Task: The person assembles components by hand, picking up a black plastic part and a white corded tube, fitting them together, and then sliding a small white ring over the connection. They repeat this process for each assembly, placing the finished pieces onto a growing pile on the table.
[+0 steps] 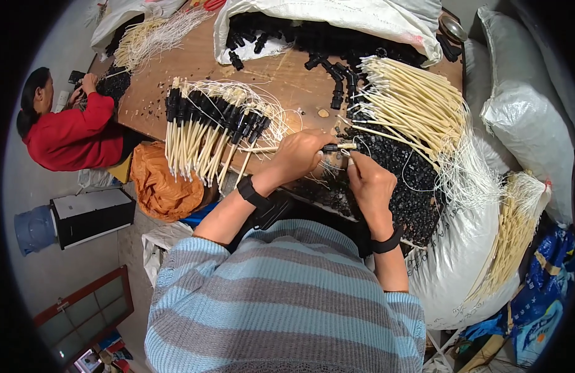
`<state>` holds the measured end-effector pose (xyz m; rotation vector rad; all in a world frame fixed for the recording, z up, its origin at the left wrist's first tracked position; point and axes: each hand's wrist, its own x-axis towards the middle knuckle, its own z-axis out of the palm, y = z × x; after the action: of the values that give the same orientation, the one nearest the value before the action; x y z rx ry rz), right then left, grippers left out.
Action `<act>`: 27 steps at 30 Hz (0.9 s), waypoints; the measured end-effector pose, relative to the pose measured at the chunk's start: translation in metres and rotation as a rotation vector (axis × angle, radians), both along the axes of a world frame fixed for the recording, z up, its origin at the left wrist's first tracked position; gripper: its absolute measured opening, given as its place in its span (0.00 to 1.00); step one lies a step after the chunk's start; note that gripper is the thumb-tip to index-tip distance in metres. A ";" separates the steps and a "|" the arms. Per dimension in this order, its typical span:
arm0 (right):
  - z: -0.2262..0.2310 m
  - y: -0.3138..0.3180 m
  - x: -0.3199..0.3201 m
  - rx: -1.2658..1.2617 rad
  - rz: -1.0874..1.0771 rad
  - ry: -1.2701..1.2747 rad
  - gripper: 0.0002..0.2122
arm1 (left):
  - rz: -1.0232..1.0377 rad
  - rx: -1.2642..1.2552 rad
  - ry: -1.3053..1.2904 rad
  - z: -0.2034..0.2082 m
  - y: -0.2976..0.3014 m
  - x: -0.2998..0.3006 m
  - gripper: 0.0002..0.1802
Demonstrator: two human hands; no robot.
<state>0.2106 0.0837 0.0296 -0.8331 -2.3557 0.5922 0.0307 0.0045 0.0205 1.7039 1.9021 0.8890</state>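
My left hand point(300, 152) is closed round a black plastic fitting point(330, 148) that has a cream rod through it; the rod's end sticks out on the right. Close beside that end, my right hand point(371, 180) pinches with thumb and forefinger, seemingly on a thin white string point(346, 153). Left of my hands lies a row of cream rods point(203, 146) with black fittings point(216, 112) on them and loose white strings at their far ends. To the right, a big bundle of bare cream rods point(418, 99) rests above a heap of small black parts point(405, 171).
A white sack point(328, 17) spills black fittings onto the wooden table point(287, 78) at the back. Full white sacks point(527, 112) crowd the right side. An orange bag point(160, 180) stands left of the table. A person in red point(76, 133) works at the far left.
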 end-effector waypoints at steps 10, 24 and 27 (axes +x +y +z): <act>-0.006 -0.003 -0.005 -0.199 0.109 -0.005 0.06 | -0.132 0.005 -0.012 0.002 0.006 0.008 0.22; -0.013 -0.012 -0.004 -0.132 0.092 -0.081 0.12 | 0.044 0.353 -0.076 0.008 0.003 0.021 0.15; -0.004 -0.013 -0.003 -0.208 0.066 -0.145 0.12 | 0.020 0.336 -0.103 -0.008 0.002 0.016 0.15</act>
<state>0.2074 0.0708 0.0253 -0.9198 -2.4908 0.8413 0.0468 0.0060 0.0130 1.7842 1.7807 1.3399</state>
